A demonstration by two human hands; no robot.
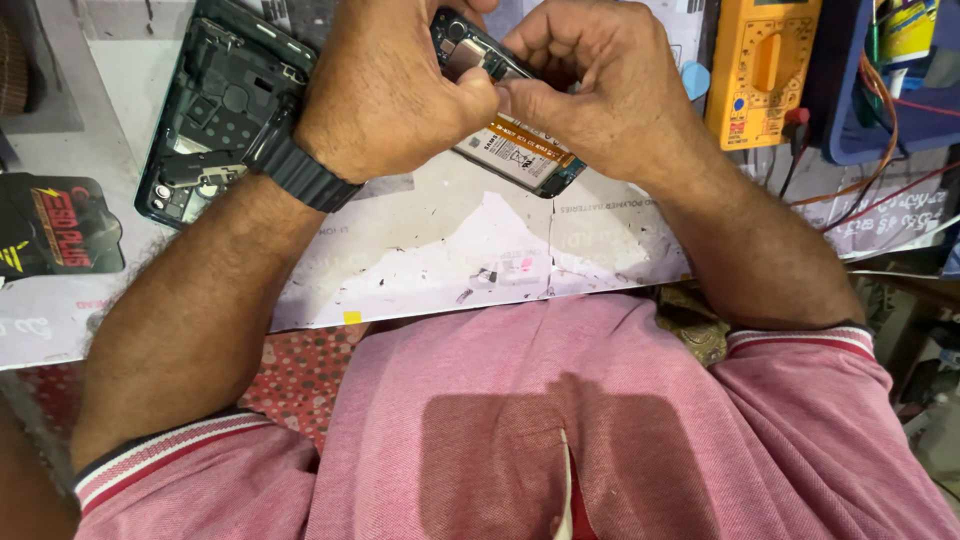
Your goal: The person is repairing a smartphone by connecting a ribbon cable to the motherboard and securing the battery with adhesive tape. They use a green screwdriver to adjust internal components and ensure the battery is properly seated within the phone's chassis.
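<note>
Pink shirt; both hands pinched shut on opened phone.

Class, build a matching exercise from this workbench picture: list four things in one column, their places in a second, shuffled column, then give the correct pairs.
Things:
1. opened phone
2. phone back cover
3. yellow multimeter
4. black wristwatch

Places:
A. on the left hand's wrist
B. lying on the table at upper left
C. between the left hand and right hand
D. at upper right, beyond the right hand

Pairs: 1-C, 2-B, 3-D, 4-A
</note>
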